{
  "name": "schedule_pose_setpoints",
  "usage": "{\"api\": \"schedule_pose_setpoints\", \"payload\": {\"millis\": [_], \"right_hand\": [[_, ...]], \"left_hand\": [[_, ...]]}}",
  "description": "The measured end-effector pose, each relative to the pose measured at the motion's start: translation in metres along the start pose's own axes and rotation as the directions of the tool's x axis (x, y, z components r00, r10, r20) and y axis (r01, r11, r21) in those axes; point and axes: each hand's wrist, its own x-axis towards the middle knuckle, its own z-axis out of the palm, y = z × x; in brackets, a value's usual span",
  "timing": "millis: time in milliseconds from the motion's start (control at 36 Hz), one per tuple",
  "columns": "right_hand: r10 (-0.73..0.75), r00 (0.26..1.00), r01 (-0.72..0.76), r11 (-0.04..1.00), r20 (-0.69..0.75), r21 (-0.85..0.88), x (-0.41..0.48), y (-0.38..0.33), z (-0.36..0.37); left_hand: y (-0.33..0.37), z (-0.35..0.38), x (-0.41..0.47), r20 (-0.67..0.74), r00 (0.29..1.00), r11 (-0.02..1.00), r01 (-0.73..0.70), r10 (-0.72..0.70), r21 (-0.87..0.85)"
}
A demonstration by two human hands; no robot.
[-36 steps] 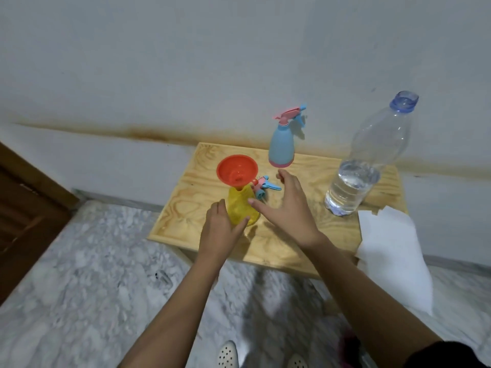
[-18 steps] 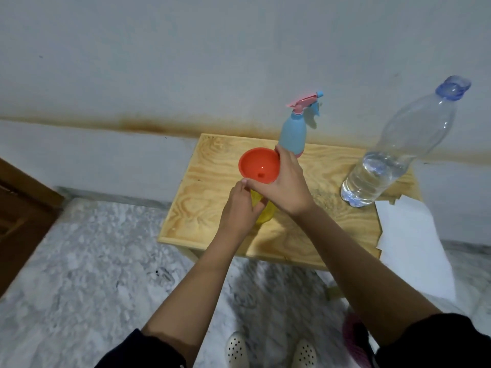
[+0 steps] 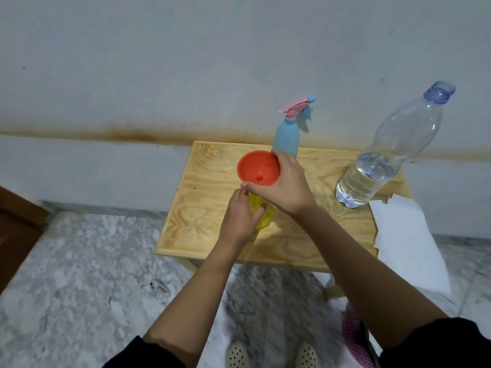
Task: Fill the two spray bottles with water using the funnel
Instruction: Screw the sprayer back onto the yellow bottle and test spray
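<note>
A yellow spray bottle (image 3: 263, 215) stands on the small wooden table (image 3: 207, 208) with an orange funnel (image 3: 257, 168) sitting in its neck. My left hand (image 3: 239, 219) grips the yellow bottle's body. My right hand (image 3: 285, 187) grips the funnel's rim from the right, thumb under its near edge. A blue spray bottle (image 3: 287, 136) with a pink trigger head stands upright at the table's back edge. The yellow bottle's loose spray head is hidden behind my right hand.
A large clear water bottle (image 3: 385, 160), roughly a third full with a blue cap, stands at the table's right end. White paper (image 3: 406, 243) hangs off the right edge. A marble floor lies below, and a wall is close behind.
My right hand moved from the tabletop beside the bottle up onto the funnel's rim. My left hand kept its hold on the yellow bottle.
</note>
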Motion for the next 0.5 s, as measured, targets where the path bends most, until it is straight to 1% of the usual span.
{"api": "schedule_pose_setpoints", "payload": {"millis": [500], "right_hand": [[-0.008, 1.000, 0.007, 1.000, 0.010, 0.016, -0.0020, -0.0028, -0.0060]], "left_hand": [[-0.0042, 0.0021, 0.0003, 0.005, 1.000, 1.000, 0.022, -0.022, 0.002]]}}
